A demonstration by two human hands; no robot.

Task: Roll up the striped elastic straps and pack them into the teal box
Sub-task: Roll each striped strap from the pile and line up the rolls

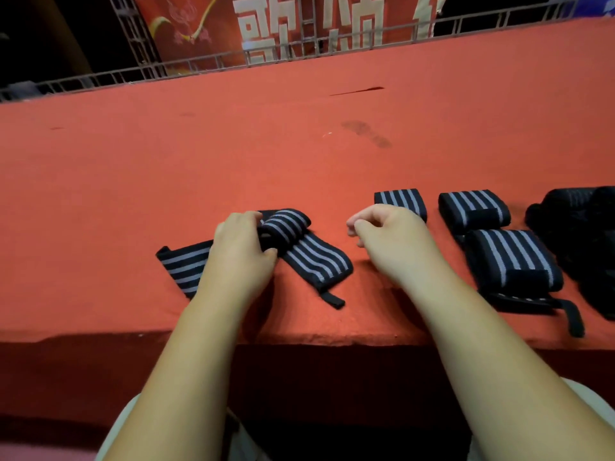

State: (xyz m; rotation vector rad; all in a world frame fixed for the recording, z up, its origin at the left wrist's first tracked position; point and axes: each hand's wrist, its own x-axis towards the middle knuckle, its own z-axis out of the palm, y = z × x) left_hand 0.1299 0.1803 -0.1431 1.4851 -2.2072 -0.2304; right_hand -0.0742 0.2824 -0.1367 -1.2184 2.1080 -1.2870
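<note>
On red cloth [299,144] by a banner [199,28], left hand [238,247] grips strap [316,261]; right hand [389,237] curled

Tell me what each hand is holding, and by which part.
The left hand grips the striped strap at its rolled-up portion. The right hand holds nothing; its fingers are curled.

Both forearms [186,361] seen bare up to elbows. Left hand [241,251] and right hand [389,237] uncovered, bare at wrists. Pale cream garment [114,437] worn over lap, glimpsed beneath arms.
</note>
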